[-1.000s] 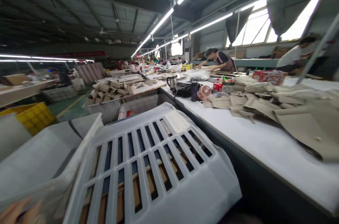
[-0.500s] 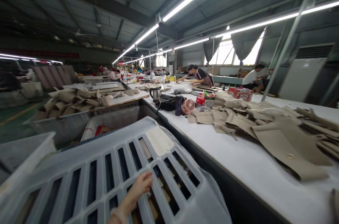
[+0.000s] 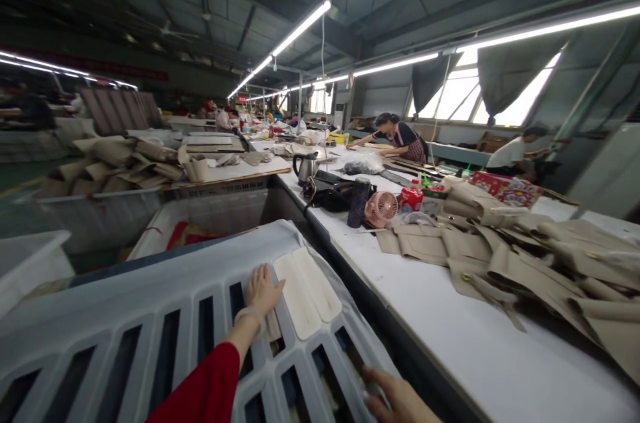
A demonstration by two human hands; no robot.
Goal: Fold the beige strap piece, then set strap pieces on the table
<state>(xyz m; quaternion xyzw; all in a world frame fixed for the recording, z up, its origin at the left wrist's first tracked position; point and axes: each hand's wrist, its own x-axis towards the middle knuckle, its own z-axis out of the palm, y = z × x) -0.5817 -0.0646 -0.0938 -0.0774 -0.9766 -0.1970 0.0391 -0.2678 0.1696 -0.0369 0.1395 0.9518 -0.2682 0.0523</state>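
Note:
My left hand (image 3: pixel 263 291) lies flat on a pale, slotted plastic sheet (image 3: pixel 193 276), fingers stretched and the thumb out toward the left edge of a cream panel. Two cream panels (image 3: pixel 316 288) with rounded corners lie side by side on the sheet, just right of that hand. At the bottom edge, my right hand (image 3: pixel 400 401) is blurred and partly cut off by the frame. Its fingers are curled around something small and greyish that I cannot make out, over the sheet's near right part. Through the slots, dark gaps and some tan pieces show.
A white table (image 3: pixel 400 316) on the right bears a heap of beige pieces (image 3: pixel 500 243), a pink fan (image 3: pixel 383 209) and a kettle (image 3: pixel 305 168). Plastic bins (image 3: pixel 200 216) stand beyond the sheet. A co-worker (image 3: pixel 400 136) leans over the table further back.
My left hand has moved forward and flattened beside the cream panels. Two panels now lie where one showed. My right hand has come into view at the bottom. The camera view has turned left.

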